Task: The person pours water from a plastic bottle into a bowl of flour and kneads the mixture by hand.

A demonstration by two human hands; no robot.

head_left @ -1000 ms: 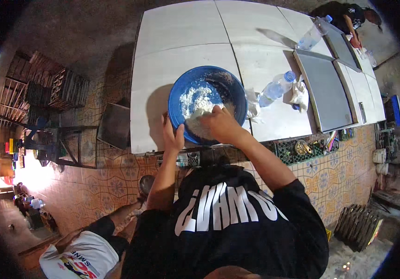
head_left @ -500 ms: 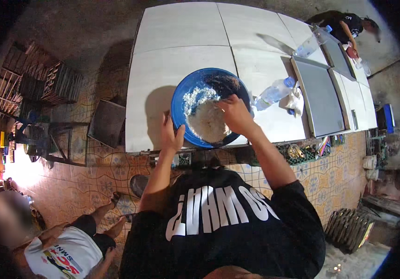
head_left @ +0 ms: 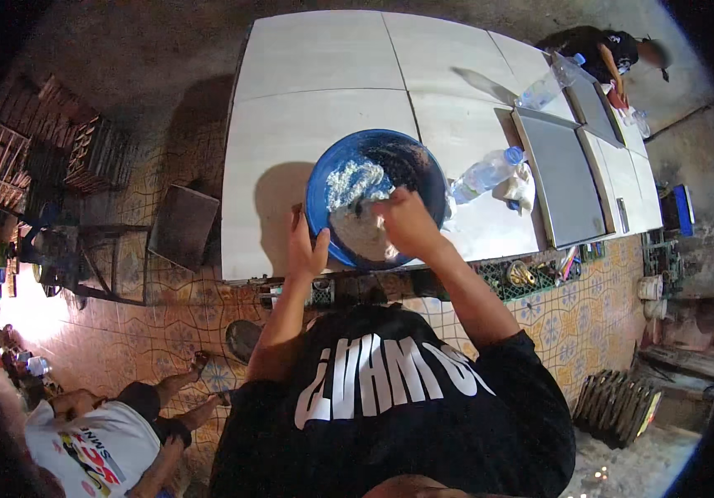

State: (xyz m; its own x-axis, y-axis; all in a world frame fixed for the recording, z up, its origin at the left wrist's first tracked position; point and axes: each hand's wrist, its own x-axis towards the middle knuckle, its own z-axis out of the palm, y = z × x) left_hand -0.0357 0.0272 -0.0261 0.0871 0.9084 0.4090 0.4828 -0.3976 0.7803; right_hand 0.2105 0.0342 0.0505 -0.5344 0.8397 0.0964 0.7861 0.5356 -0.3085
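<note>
A round blue basin [head_left: 315, 187] rests on the white tiled table near its front edge. Inside lie a white powdery heap [head_left: 354, 178], a paler brownish mass [head_left: 359, 232] nearer me, and dark material at the far right. My left hand [head_left: 307, 247] grips the basin's near left rim, thumb at the edge and fingers along the outer wall. Over the basin's right half, my right hand [head_left: 407, 222] is closed, its fingers pointing down into the contents. Whatever it may hold is hidden beneath the fingers.
Right of the basin lie a clear plastic bottle [head_left: 486, 176] and a crumpled whitish bag [head_left: 520, 189]. Beyond them are a grey metal tray [head_left: 564, 178] and another bottle [head_left: 544, 87]. A person [head_left: 610, 54] bends at the far right corner; another [head_left: 104, 448] sits behind left.
My right hand has moved slightly down and toward me within the basin, and the contents have shifted, baring more blue in the middle. My left hand keeps its place on the rim.
</note>
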